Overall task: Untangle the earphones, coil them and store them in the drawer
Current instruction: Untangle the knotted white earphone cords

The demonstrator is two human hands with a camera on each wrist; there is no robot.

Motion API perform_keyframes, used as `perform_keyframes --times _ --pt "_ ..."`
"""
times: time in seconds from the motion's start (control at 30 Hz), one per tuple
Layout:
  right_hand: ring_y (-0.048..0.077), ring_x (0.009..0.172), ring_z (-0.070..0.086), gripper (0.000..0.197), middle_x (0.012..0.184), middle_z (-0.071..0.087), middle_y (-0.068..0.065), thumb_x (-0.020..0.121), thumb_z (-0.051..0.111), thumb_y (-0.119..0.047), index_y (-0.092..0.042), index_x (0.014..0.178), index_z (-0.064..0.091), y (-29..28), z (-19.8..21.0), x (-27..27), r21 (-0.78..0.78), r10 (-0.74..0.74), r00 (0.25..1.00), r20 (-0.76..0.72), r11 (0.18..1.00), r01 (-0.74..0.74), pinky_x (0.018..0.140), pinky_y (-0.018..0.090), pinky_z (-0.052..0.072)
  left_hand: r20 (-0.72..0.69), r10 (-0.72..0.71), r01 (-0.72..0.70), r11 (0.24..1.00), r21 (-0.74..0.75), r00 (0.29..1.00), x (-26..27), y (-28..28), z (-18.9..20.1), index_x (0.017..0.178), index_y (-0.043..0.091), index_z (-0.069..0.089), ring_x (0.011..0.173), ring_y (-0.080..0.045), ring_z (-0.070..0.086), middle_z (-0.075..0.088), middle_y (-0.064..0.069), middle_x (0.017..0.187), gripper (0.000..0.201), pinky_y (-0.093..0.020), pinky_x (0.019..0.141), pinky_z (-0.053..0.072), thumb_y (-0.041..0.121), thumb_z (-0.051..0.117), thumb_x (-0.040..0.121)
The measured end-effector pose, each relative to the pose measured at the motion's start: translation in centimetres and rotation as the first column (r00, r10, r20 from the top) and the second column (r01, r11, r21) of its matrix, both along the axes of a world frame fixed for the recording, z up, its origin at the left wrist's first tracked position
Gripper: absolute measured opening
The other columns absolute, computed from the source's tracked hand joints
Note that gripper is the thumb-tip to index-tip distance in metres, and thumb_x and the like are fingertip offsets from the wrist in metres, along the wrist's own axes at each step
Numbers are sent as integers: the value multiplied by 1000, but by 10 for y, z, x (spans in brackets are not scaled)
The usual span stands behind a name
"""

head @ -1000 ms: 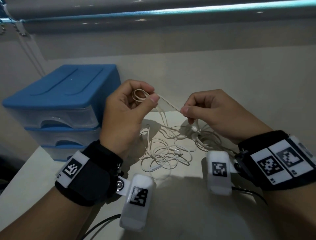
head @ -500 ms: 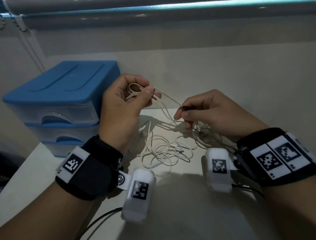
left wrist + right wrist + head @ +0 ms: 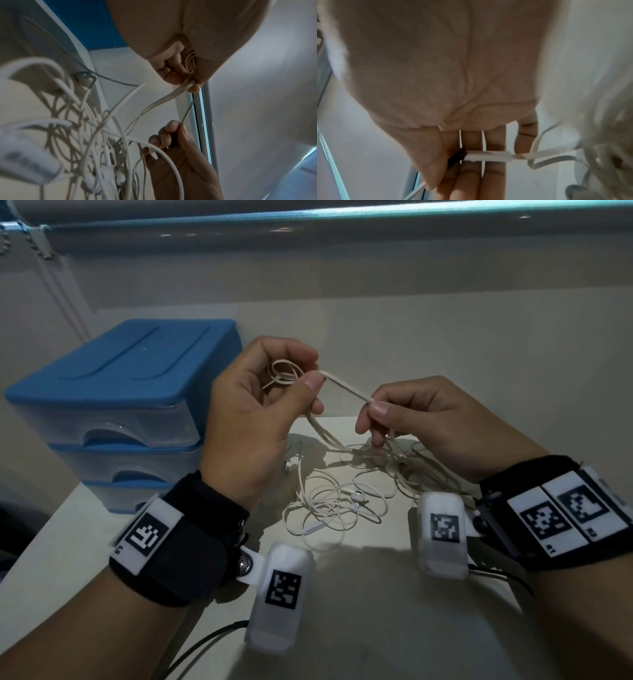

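White earphone cable stretched taut between both hands, raised above the table. Left hand curled, thumb and index pinching a small bunch of cable loops up near the fingertips; same pinch visible from the left wrist view, strands fanning down out of the fingers. Right hand just beside the left, thumb and forefinger pinching the other end of the taut strand, remaining fingers curled under. Right wrist view: fingers wrapped over a flat white cable section, dark bit at the thumb side, too blurred to name. Rest of the earphones lying loose and tangled on the table below and between the hands, closer to the wrists; one earbud and an inline remote visible in the heap, more loops trailing under the right hand. Heap also close-up and blurred in the left wrist view. Blue-topped plastic drawer unit standing beyond and outside the left hand, near its knuckles, all visible drawers shut. Black wrist straps with white marker tags on both wrists.
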State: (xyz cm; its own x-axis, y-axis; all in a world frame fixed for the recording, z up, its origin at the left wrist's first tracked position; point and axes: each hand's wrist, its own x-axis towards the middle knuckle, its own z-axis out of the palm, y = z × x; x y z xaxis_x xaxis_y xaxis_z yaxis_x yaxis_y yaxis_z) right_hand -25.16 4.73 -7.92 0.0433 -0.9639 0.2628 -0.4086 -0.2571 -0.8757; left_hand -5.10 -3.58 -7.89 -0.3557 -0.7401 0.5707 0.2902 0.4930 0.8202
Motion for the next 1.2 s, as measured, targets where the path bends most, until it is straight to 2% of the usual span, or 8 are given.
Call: perform_keyframes --times 0.3,0.4,0.47,0.63,0.77,0.87,1.03,1.2 --pt "16 93 67 25 92 75 11 95 61 -20 -7 112 74 0 2 5 -49 24 994 102 999 -19 82 20 46 60 -66 64 998 26 996 -1 3 -3 112 7 66 69 -13 61 66 -3 89 21 -24 69 52 -2 66 93" --pt "16 71 60 21 73 68 3 100 60 -20 -5 100 74 -1 4 17 -120 4 999 37 993 0 71 23 45 124 -70 66 997 36 990 -2 3 -4 109 5 68 69 -11 60 66 -4 85 18 -22 67 51 -2 67 92" --pt "22 60 52 22 63 58 12 102 58 -17 -7 90 73 -4 4 19 -208 -78 997 18 975 80 63 31 43 141 -84 75 995 66 986 -3 3 -5 103 5 69 65 -11 55 62 -1 78 15 -22 62 48 -2 69 90" --pt "17 55 48 24 59 51 4 104 55 -17 -8 88 71 -6 5 6 -350 -319 937 142 870 348 59 24 40 157 -130 113 988 109 979 -3 5 -5 111 5 71 59 -11 46 59 -4 73 22 -17 54 41 -4 63 93" --pt "19 56 44 25 59 47 5 105 50 -14 -5 94 71 -7 3 9 -323 -275 953 124 897 301 58 23 38 129 -129 112 985 133 983 -4 4 -5 116 2 70 59 -11 45 59 -6 73 23 -19 56 40 -1 56 99" --pt "14 54 32 23 55 42 -12 102 51 -12 -6 92 71 -10 1 7 -272 -274 944 183 909 316 53 25 29 138 -107 87 986 143 985 -3 2 -5 119 7 71 58 -12 40 53 -4 71 25 -20 55 35 8 51 104" --pt "9 54 34 15 57 57 -23 95 52 -3 0 89 65 -11 2 3 -291 -379 884 274 843 452 55 23 31 123 -89 66 982 179 988 -3 3 -6 115 9 74 60 -11 32 36 2 63 26 -30 57 27 14 51 105" --pt "10 56 42 14 70 64 -10 93 55 -2 -5 86 67 -9 4 6 -370 -306 899 312 833 412 57 25 36 123 -227 185 942 280 966 -1 7 -4 119 9 68 51 -10 20 25 5 59 27 -26 47 18 18 47 106"
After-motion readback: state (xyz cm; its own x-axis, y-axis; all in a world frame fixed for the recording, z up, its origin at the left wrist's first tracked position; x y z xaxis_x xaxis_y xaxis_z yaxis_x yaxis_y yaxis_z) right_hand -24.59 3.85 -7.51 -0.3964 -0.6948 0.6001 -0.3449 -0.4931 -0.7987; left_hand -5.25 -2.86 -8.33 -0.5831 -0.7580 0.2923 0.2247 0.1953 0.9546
